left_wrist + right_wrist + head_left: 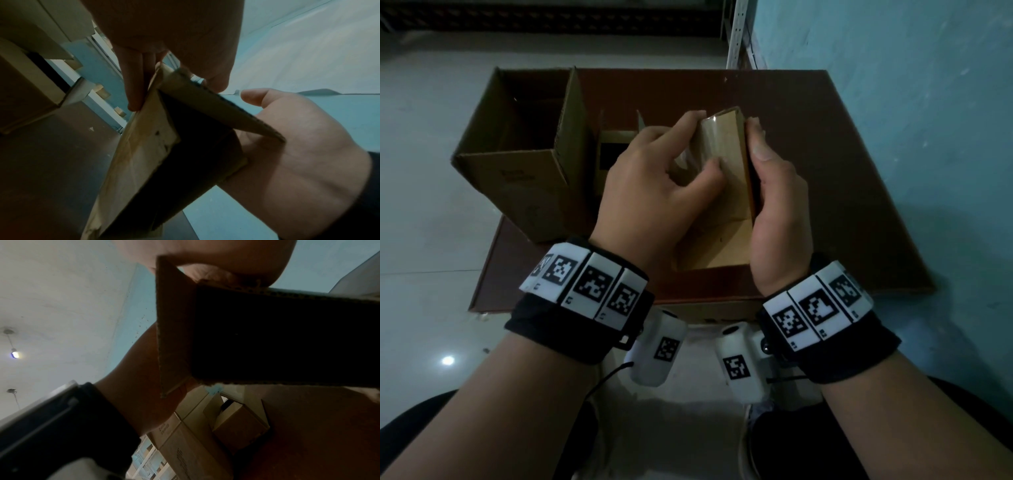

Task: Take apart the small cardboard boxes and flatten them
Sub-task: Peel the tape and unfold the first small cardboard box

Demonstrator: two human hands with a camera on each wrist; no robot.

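Observation:
A small brown cardboard box [726, 192] is held up over the brown tabletop [842, 192], its open end facing me. My left hand [702, 140] pinches its taped top flap, with the thumb on the near face and the fingers over the far edge. Clear tape [688, 161] shines under that hand. My right hand [763, 154] grips the box's right wall, thumb lying along the edge; its fingers are hidden behind. In the left wrist view the box [144, 162] shows a pale taped side and a dark inside, with the right hand [298, 146] beside it. The right wrist view is mostly filled by the box [267, 337].
A larger open cardboard box [517, 154] stands at the table's left side. Behind my left hand stands another small box with a dark label [613, 154]. A blue wall [928, 102] runs along the right. The pale floor [424, 171] lies to the left.

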